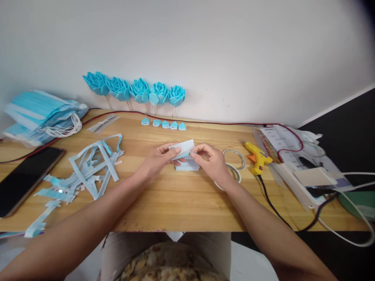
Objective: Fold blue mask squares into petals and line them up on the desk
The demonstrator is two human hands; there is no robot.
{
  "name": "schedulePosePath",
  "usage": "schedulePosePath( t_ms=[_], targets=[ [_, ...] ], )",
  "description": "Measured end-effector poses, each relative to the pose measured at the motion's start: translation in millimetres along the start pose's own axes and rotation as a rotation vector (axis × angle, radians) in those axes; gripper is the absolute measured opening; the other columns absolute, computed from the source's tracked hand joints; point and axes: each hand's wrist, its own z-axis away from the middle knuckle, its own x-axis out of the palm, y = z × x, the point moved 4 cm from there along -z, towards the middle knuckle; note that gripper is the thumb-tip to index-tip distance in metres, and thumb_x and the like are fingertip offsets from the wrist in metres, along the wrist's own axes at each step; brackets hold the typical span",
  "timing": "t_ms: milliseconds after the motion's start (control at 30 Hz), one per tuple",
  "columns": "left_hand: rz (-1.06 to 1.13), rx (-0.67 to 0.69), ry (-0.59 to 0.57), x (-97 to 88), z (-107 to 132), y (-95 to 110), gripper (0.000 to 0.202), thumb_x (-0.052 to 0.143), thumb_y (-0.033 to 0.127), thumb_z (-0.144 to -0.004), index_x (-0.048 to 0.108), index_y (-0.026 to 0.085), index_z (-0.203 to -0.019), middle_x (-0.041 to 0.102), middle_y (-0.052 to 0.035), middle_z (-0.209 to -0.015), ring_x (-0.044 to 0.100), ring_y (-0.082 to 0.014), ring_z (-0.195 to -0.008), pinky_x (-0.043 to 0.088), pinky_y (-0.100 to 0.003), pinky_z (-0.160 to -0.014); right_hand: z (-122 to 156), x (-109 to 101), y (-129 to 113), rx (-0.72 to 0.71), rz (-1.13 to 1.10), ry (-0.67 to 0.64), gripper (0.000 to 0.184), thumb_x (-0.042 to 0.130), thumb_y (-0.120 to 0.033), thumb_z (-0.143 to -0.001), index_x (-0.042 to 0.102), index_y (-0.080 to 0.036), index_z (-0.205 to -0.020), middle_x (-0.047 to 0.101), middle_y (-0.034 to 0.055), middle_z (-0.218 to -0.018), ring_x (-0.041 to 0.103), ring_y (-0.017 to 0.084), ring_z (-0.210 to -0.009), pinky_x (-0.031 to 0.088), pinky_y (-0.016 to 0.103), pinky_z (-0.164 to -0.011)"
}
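Note:
Between both hands is a small pale blue-white piece of mask fabric (185,146), held just above the table. My left hand (161,157) is closed on its left side, thumb on top. At the right edge, the thumb and fingers of my right hand (208,157) pinch it; a thin line shows along the fold there, too small to tell whether it is a wire. Beneath the hands more pale blue fabric pieces (187,165) lie on the wood, partly covered. Behind them stands a row of several small folded blue petals (165,124).
Several blue fabric roses (140,90) on sticks lean against the wall. Left are face masks (38,109), a phone (27,179), cut strips (84,168) and thin wires (103,122). Right are tape rolls (242,159), a yellow glue gun (258,157) and a power strip (295,185) with cables.

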Motion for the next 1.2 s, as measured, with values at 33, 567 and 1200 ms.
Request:
schedulePosePath(
  t_ms=[33, 567, 1200],
  targets=[
    [-0.024, 0.002, 0.010, -0.2, 0.1, 0.1, 0.043, 0.075, 0.039, -0.072, 0.069, 0.014, -0.108, 0.070, -0.0095, -0.101, 0.066, -0.0166, -0.075, 0.052, -0.030, -0.068, 0.0, 0.0, -0.4, -0.006, 0.003, 0.001, 0.005, 0.064, -0.024, -0.080, 0.062, -0.020, -0.079, 0.067, -0.0010, -0.077, 0.061, 0.013, -0.071, 0.048, 0.025, -0.068],
    [-0.136, -0.011, 0.068, -2.0, -0.8, -3.8, 0.054, 0.079, 0.030, -0.066, 0.064, 0.013, -0.115, 0.072, -0.0070, -0.091, 0.069, -0.0179, -0.072, 0.053, -0.029, -0.065, 1.2, 2.8, -1.7, -0.018, -0.009, -0.039, 0.004, 0.062, -0.019, -0.079, 0.062, -0.020, -0.075, 0.068, 0.0005, -0.079, 0.062, 0.014, -0.073, 0.049, 0.026, -0.068],
    [-0.528, 0.069, 0.209, -9.0, 0.8, 7.1, 0.044, 0.071, 0.031, -0.069, 0.069, 0.018, -0.111, 0.070, -0.0016, -0.086, 0.055, -0.0113, -0.059, 0.044, -0.024, -0.059, -20.1, -70.2, 2.3, -0.004, 0.077, 0.271, 0.021, 0.055, -0.034, -0.088, 0.064, -0.020, -0.101, 0.070, 0.0033, -0.097, 0.065, 0.016, -0.087, 0.051, 0.028, -0.078]
  ],
)
